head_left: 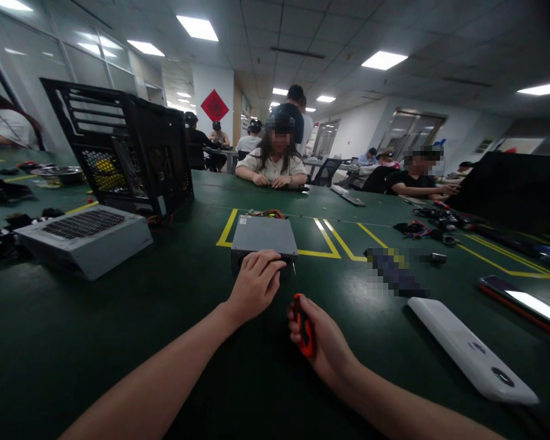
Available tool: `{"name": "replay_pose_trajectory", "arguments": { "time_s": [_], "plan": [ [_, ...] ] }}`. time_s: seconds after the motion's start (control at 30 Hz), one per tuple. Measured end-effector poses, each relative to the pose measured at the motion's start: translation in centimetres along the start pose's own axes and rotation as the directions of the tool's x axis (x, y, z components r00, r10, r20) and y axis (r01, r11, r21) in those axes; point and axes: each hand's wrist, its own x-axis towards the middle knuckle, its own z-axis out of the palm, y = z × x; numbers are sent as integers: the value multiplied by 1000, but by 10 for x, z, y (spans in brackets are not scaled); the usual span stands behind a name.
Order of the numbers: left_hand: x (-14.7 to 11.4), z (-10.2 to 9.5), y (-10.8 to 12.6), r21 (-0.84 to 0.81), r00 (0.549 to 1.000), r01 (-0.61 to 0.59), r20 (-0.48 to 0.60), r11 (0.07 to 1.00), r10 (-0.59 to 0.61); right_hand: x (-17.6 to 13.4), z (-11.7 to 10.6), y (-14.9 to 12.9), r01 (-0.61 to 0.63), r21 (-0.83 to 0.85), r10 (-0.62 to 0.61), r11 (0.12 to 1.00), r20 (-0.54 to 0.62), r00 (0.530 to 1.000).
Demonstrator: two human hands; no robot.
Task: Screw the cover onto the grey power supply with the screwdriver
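PSU (266,234) sits flat on the green table (165,360), about mid-view, straight ahead of the wearer, covering part of a yellow tape frame (323,237). Small pale label at its far L corner; coloured wires (269,213) bunch at its far side.

L hand (258,282) is on the PSU's near side, fingers bent together over the edge; can't tell if it's clamped or just resting. R hand (318,336) is wrapped tight round an orange-&-black driver (306,333), handle tilted, thin shaft pointing up twd the PSU's near R corner; can't tell if the tip touches. Hands are close but apart.

To the L, a 2nd PSU (85,226) w/ dark grille on top, just in front of a black PC case (162,143). Metal bowl (60,176) farther L. On the R: white device (472,345) nr the R forearm, phone (527,302) w/ lit screen beyond it, cable pile (415,229) farther back, plus a dark item (392,272), too pixelated to ID.

Co-worker (250,164) in a light top sits across the table, both hands on the tabletop.
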Motion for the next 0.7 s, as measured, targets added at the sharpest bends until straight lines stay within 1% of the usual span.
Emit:
{"name": "replay_pose_trajectory", "arguments": {
  "time_s": [0.07,0.1,0.13,0.2,0.33,0.37,0.43,0.53,0.6,0.7],
  "plan": [
    [2,0,-4,119,999,-2,-36,993,6,1,-2,-2,-79,34,77,996,51,996],
    [3,0,-6,161,999,7,-39,987,-1,1,-3,-3,-97,50,94,994,68,993],
    [4,1,-8,193,999,16,-37,981,-9,1,-4,-4,-100,66,95,993,75,993],
    [4,2,-10,231,1000,23,-14,973,-20,2,-7,-5,-66,82,62,994,59,996],
    [3,3,-9,258,999,25,18,966,-30,0,-9,-4,27,48,-27,998,-4,1000],
    [3,3,-8,261,999,25,18,965,-31,-1,-9,-4,34,48,-33,998,-10,999],
    [3,3,-8,264,999,29,13,964,-33,-1,-8,-4,1,59,0,998,-4,1000],
    [2,5,-9,270,999,37,1,962,-39,0,-8,-5,-85,62,84,994,24,996],
    [2,5,-9,274,999,36,0,961,-38,2,-9,-6,-91,77,89,993,28,996],
    [2,5,-10,278,999,32,14,960,-38,2,-8,-7,-68,113,69,991,2,998]
  ]
}}
